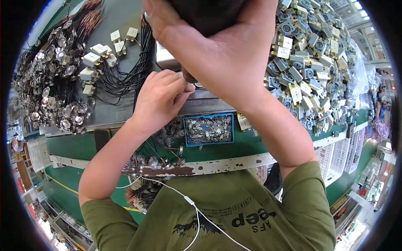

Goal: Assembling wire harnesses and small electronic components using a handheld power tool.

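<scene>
My right hand [226, 58] reaches across the top middle, wrapped round a thick black tool [205, 14] that looks like a power screwdriver. Its dark nose [189, 76] comes down beside the fingertips of my left hand [161, 94]. The left fingers are curled and pinched together at the metal work surface [205, 104]; what they hold is hidden. Just in front of the hands sits a blue tray [209, 144] filled with small metal parts. A whitish metal block [164, 56] is partly covered behind my hands.
Heaped at right are grey and cream switch-like blocks [307, 67]. On the left lie many round metal caps on wires [56, 79], with cream blocks on black cables [92, 58] beside them. More wired caps [153, 162] hang by the chipped table edge [217, 166]. A white earphone cable [189, 200] crosses my shirt.
</scene>
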The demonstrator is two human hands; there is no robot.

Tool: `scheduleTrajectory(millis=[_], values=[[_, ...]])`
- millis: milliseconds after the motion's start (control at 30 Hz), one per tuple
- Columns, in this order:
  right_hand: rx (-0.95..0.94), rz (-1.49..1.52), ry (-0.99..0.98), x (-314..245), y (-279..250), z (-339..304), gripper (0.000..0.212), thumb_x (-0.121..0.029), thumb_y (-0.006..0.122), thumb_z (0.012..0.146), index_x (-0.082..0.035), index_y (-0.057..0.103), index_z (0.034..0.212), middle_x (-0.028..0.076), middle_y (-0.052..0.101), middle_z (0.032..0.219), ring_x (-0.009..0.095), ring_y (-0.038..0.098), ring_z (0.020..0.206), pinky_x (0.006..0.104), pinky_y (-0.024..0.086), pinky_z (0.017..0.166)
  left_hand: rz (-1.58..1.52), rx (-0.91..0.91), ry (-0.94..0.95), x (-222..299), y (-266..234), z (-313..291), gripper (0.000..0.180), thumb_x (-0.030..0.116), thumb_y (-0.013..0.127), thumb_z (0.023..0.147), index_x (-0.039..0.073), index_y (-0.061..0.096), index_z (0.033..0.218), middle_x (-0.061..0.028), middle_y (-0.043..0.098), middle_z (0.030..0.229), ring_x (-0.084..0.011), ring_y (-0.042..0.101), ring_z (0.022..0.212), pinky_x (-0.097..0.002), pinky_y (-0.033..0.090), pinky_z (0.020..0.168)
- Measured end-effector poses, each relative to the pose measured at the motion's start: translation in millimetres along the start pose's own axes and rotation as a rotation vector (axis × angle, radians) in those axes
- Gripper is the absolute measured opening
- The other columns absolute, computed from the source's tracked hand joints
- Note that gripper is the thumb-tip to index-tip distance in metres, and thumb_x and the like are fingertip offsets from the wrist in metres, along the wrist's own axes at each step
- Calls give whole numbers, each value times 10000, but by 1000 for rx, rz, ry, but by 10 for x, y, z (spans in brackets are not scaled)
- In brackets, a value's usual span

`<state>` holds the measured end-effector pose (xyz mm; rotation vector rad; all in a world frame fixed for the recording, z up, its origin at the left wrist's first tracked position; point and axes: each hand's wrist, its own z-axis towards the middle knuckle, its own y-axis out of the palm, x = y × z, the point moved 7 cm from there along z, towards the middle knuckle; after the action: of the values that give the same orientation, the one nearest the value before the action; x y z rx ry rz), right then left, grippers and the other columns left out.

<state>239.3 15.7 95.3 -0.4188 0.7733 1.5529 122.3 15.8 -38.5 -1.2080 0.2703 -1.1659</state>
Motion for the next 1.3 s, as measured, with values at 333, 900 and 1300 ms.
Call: scheduleTrajectory(millis=[333, 900, 1300], values=[[-137, 58, 102, 314, 81, 60, 797, -26, 748, 856, -48, 296, 1511, 90, 630, 1109, 169, 674, 971, 308, 593, 798, -130, 11, -147, -182, 43, -47, 178, 115, 743, 840, 72, 635, 974, -86, 653, 937, -305, 636, 952, -438, 499, 840], [-105, 66, 111, 400, 106, -229, 650, 74, 772, 831, 12, 372, 1340, 132, 680, 950, 175, 700, 747, 305, 592, 635, 29, -391, -334, -212, 96, 79, 321, 308, 742, 898, 69, 674, 1101, -134, 709, 945, -349, 697, 966, -471, 567, 829], [-229, -373, -441, 262, 195, -216, 996, 12, 823, 763, 28, 208, 1547, 210, 487, 1332, 251, 630, 1124, 393, 577, 843, -102, -70, -274, -526, 274, -25, 328, 303, 763, 869, 54, 672, 1062, -132, 699, 960, -353, 689, 956, -454, 564, 806]])
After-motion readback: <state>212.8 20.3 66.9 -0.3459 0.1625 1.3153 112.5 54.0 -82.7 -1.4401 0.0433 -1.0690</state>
